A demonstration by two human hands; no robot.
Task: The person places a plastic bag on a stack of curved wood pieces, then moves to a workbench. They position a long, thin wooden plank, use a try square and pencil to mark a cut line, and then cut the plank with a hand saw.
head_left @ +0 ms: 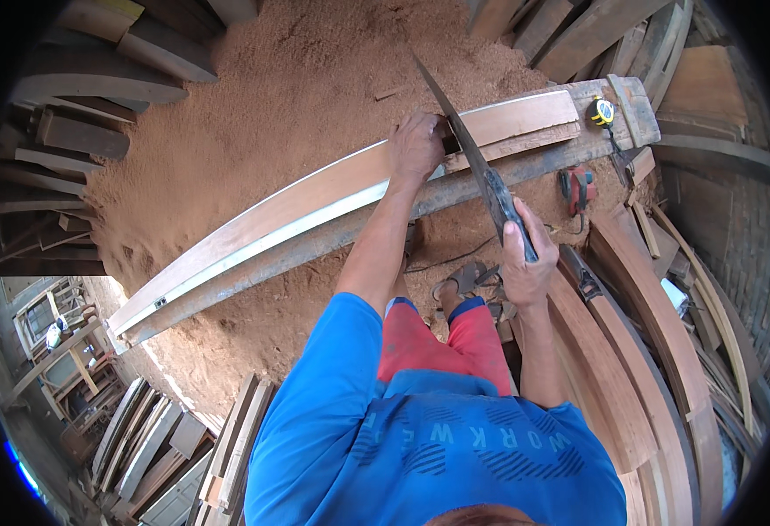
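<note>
Workshop, sawdust all over the ground (297, 61). Far left: stacked timbers (87, 131). Then a long board (262, 206) on the plank desk (649, 116), running lower left to upper right; its bend may be partly lens. Pale metal level (267, 245) lies along its near side. Left hand (416, 151) is on the board just left of the saw (466, 140), fingers bent down (tips hidden, can't tell if they grip). Key relation: saw's long axis crosses the board's, tip pointing away and leftward past the far edge; left hand is nearer the blade, right hand (527, 263) sits back at the handle, fingers closed around it. Can't tell if teeth touch wood. Right of that: red power tool (578, 189) on the sawdust, yellow tape measure (602, 111) on the desk, curved beams (648, 307) nearer the body.
</note>
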